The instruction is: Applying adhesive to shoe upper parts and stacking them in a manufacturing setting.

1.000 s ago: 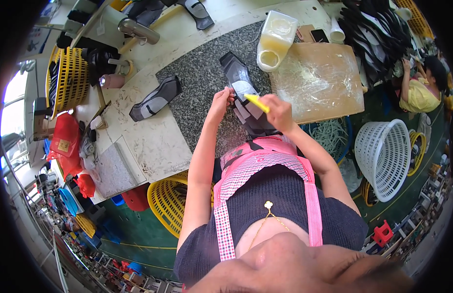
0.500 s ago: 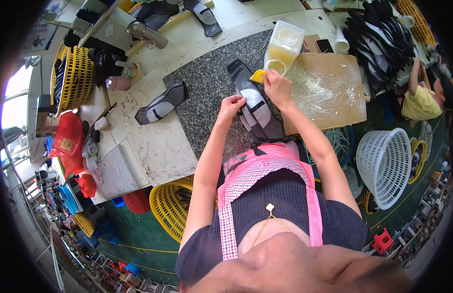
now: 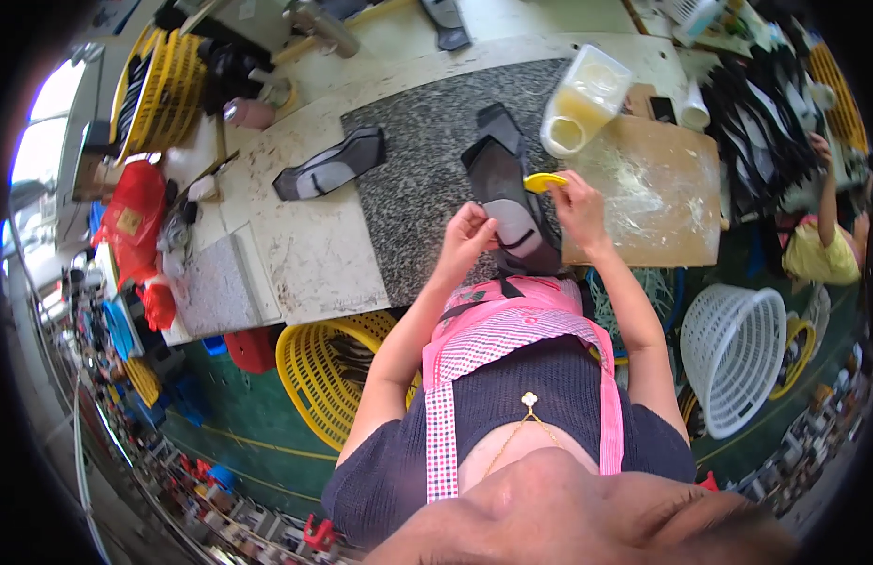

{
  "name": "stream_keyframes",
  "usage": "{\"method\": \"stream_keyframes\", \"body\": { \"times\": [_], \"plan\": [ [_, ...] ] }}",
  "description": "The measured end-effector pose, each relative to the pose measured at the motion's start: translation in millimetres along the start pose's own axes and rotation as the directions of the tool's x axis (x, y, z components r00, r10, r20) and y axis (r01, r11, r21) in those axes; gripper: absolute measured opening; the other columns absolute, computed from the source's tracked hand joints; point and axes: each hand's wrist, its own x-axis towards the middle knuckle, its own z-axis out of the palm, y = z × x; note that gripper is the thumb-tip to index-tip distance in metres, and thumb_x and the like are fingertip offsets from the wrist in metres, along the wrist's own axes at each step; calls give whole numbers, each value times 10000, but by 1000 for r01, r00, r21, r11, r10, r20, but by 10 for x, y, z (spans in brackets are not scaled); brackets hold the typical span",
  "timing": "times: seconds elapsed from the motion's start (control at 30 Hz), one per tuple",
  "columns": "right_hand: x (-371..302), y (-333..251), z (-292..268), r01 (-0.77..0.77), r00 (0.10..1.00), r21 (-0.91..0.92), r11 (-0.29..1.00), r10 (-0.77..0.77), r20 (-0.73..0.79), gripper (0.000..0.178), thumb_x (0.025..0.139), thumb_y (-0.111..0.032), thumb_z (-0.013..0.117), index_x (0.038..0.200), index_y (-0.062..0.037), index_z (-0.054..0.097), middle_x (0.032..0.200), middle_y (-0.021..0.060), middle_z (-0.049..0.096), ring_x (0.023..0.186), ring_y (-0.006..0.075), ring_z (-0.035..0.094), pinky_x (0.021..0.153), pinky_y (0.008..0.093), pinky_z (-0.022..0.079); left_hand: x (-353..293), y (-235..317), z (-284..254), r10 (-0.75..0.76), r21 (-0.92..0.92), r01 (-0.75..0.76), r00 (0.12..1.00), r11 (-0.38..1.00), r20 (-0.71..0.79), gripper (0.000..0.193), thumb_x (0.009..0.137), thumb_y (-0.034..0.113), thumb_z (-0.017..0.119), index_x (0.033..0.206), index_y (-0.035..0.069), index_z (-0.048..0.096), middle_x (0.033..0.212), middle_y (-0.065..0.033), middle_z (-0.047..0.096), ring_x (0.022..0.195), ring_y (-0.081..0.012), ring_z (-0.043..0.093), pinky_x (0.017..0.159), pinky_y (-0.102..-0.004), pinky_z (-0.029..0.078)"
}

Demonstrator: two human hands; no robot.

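Note:
Several grey-and-black pieces shaped like shoe uppers (image 3: 517, 229) lie overlapping on a speckled dark slab (image 3: 413, 141) before me. At the left edge of the top piece, my left hand (image 3: 468, 241) is closed in a pinch on it. Between the thumb and fingers of my right hand (image 3: 580, 209) is a small yellow scraper (image 3: 544, 182), its blade beside the right edge of the pieces. Just beyond stands a translucent plastic container (image 3: 592, 80) with yellowish contents and a round cup at its near end. Another grey-and-black piece (image 3: 331, 167) lies apart on the left.
Right of the slab lies a smeared brown board (image 3: 662, 174), a phone (image 3: 662, 109) behind it. A pile of black pieces (image 3: 758, 118) sits far right, near a co-worker in yellow (image 3: 822, 254). Baskets, one yellow (image 3: 309, 391) and one white (image 3: 733, 358), stand below table height.
My right hand has brought the yellow scraper from beside the container's near end to the pieces' right edge. The top piece now sits differently over the others. The whole view has shifted slightly.

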Motion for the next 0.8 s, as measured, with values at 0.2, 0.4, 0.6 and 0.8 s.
{"method": "stream_keyframes", "body": {
  "times": [0.2, 0.4, 0.6, 0.8],
  "plan": [
    [-11, 22, -43, 19, 1000, 18, 1000, -19, -6, 120, 865, -155, 588, 871, -37, 606, 772, 96, 588, 615, 287, 575, 520, 355, 419, 31, 332, -662, 262, -472, -365, 926, 803, -270, 108, 929, 66, 500, 1016, 80, 437, 912, -59, 611, 812, -165, 638, 685, -345, 580],
    [37, -23, -105, -50, 999, 108, 993, 52, -13, 115, 860, -104, 598, 874, 10, 612, 743, 99, 575, 539, 193, 511, 508, 307, 390, -60, 377, -2175, 268, -371, -567, 746, 735, -609, 225, 886, 1, 547, 1043, 97, 418, 943, -80, 596, 852, -207, 633, 723, -376, 578],
    [101, -9, -193, -67, 994, 117, 991, 76, -76, 119, 864, -97, 600, 869, 21, 611, 704, 81, 564, 519, 148, 468, 491, 293, 358, 226, 286, -2769, 177, -268, -617, 562, 740, -808, 232, 868, -28, 556, 1008, 95, 418, 950, -97, 572, 829, -233, 616, 658, -383, 565],
    [10, 258, -203, -232, 925, 58, 971, 239, -295, 163, 875, -156, 599, 827, 0, 612, 655, 94, 540, 525, 172, 469, 492, 326, 354, 240, 136, -3242, 189, -178, -555, 540, 813, -820, 317, 816, -120, 511, 1074, 36, 412, 997, -110, 539, 846, -243, 572, 771, -451, 514]
  ]
}}
